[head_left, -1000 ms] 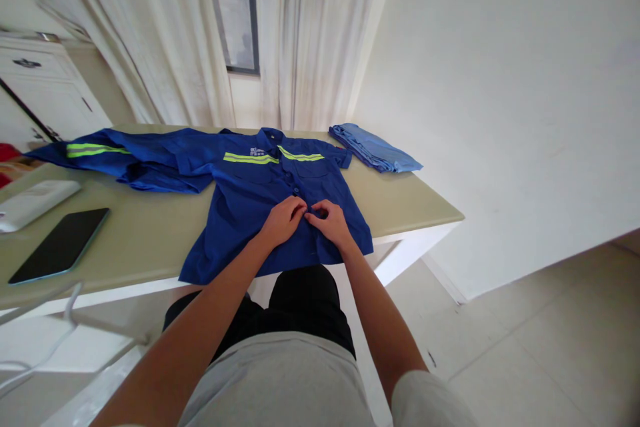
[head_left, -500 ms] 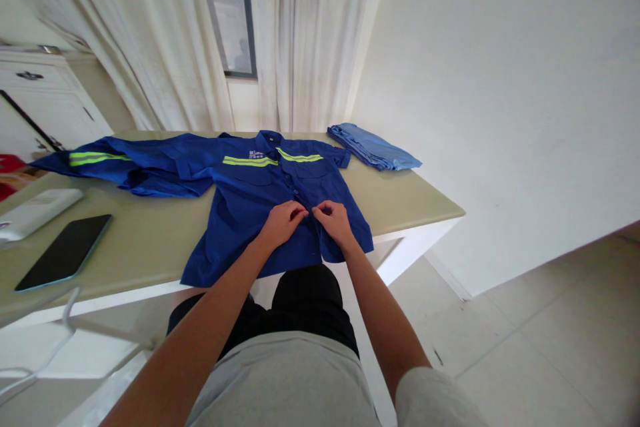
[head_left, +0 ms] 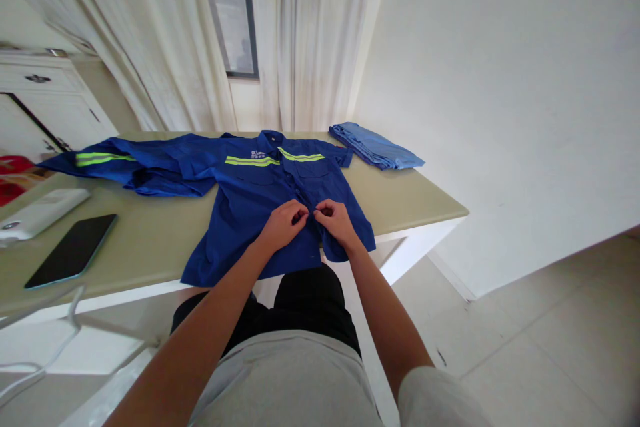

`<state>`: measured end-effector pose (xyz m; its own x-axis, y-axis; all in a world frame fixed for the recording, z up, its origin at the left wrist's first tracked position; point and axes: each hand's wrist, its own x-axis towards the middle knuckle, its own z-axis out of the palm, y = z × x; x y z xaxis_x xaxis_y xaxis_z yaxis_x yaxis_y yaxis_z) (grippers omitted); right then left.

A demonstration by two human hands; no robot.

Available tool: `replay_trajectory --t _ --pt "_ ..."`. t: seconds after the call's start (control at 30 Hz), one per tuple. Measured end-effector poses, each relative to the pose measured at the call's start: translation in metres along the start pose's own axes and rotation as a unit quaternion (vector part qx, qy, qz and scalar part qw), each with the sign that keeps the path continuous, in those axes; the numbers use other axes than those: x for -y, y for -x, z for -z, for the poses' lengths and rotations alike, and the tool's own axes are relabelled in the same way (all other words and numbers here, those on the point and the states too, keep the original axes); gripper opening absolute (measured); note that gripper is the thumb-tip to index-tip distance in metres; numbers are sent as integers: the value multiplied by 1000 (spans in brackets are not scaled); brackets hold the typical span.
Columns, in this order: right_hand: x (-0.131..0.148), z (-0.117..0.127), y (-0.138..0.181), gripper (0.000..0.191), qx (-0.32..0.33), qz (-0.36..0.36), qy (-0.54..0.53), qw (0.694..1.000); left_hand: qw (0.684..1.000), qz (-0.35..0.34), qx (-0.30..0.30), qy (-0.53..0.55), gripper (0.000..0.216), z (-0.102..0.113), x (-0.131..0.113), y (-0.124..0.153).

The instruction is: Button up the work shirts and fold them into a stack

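Note:
A dark blue short-sleeved work shirt (head_left: 250,213) with yellow-green reflective stripes lies front up on the table, collar away from me, its lower hem hanging over the near edge. My left hand (head_left: 285,223) pinches one side of the front opening below the chest. Close beside it, my right hand (head_left: 335,219) pinches the other front edge. The fingertips almost meet over the placket; any button between them is too small to make out. Blue trousers or another striped blue garment (head_left: 165,163) lies crumpled to the left of the shirt.
A folded light blue garment (head_left: 377,147) lies at the table's (head_left: 415,203) back right. At the left are a dark tablet or phone (head_left: 73,250), a white device (head_left: 45,213) and a white cable (head_left: 70,317). A wall (head_left: 500,113) stands right; curtains (head_left: 320,40) hang behind.
Both hands stay at the shirt's front opening, with only small finger shifts. The whole view has moved slightly, so the table things appear a little farther right.

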<state>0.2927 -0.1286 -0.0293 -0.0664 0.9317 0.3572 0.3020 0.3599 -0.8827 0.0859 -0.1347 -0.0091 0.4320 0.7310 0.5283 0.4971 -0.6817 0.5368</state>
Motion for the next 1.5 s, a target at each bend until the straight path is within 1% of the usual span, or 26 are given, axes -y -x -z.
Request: replay_trajectory --t 0.17,0.33,0.43,0.5,0.6,0.73,0.9,1.1,1.27,1.4,1.5 --pt "0 -2 1 19 0 47 31 998 996 -38 16 -77 11 -1 -6 1" --pt "4 -3 4 15 -1 72 76 994 992 -38 28 -116 12 -3 -7 2" --pt "8 -2 6 15 7 81 81 993 991 -23 37 -125 12 -5 -4 1" --pt "11 0 6 19 19 82 74 994 993 -6 40 -114 13 -6 -1 0" --pt "11 2 4 25 33 82 56 995 997 11 33 -72 13 -6 4 -1" --pt "6 1 1 15 35 51 53 997 999 32 24 -4 10 -5 8 -3" --pt "6 -4 1 11 32 69 84 994 996 66 35 56 10 -2 7 -6" --pt "18 -9 7 6 31 79 145 986 991 94 13 94 10 -2 7 -6" --pt "26 -12 13 7 22 76 196 977 984 108 15 139 9 -3 11 -7" --pt "23 -10 9 6 5 69 171 983 985 111 17 133 12 -5 13 -8" --pt "13 -7 1 8 5 23 118 993 990 91 31 106 17 -5 12 -7"
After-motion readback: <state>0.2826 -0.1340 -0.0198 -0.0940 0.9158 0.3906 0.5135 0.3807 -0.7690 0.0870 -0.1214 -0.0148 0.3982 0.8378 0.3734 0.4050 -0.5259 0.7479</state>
